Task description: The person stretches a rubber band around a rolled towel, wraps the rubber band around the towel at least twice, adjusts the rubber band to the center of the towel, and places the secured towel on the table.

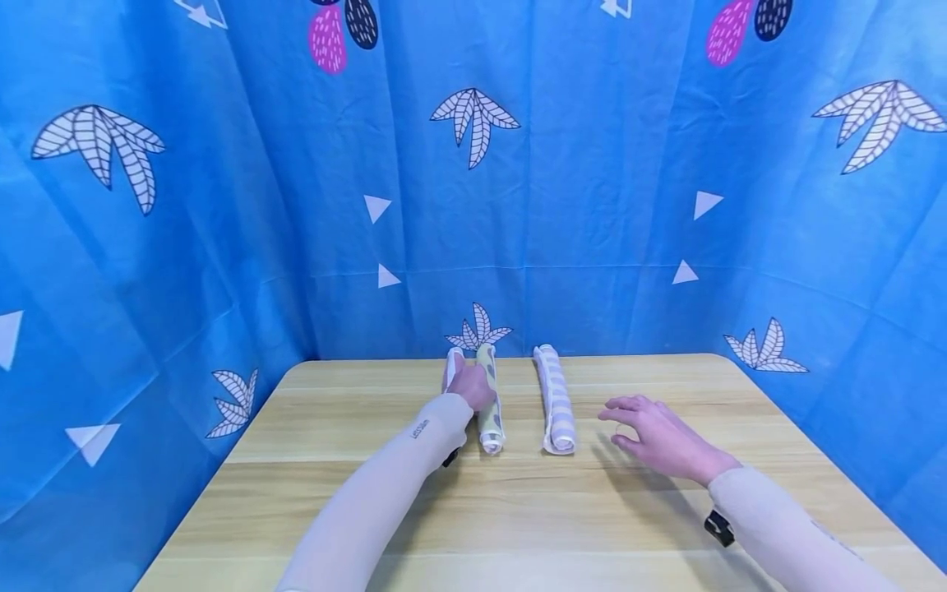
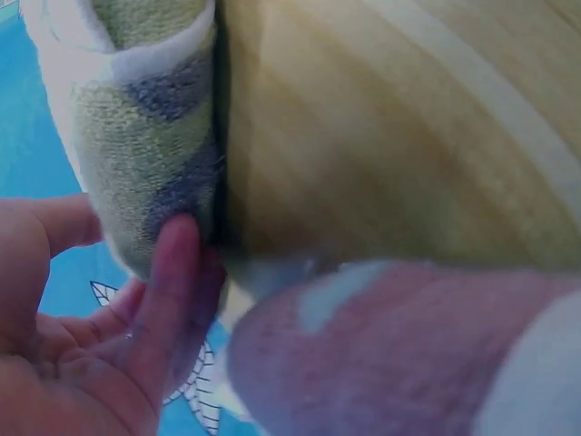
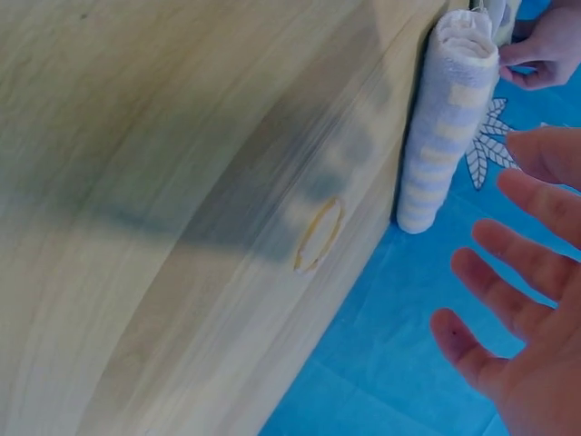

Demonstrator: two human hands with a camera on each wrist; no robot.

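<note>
Three rolled towels lie on the table. My left hand point(image 1: 474, 388) holds the yellow-green towel roll with grey patches point(image 1: 490, 432), the middle one. Thumb and fingers are on either side of this roll in the left wrist view. Close on its left is a pinkish roll point(image 1: 453, 359), partly hidden by the hand; a blurred pink roll point(image 2: 363, 354) fills the lower right of the left wrist view. To the right lies a striped lilac-and-white roll point(image 1: 556, 403). My right hand point(image 1: 658, 436) hovers right of the striped roll, fingers spread, holding nothing.
The light wooden table point(image 1: 333, 510) has its far edge just behind the rolls. A patterned blue curtain point(image 1: 577, 205) surrounds it at the back and sides. On the tabletop near the right hand shows a thin yellowish loop point(image 3: 300, 262).
</note>
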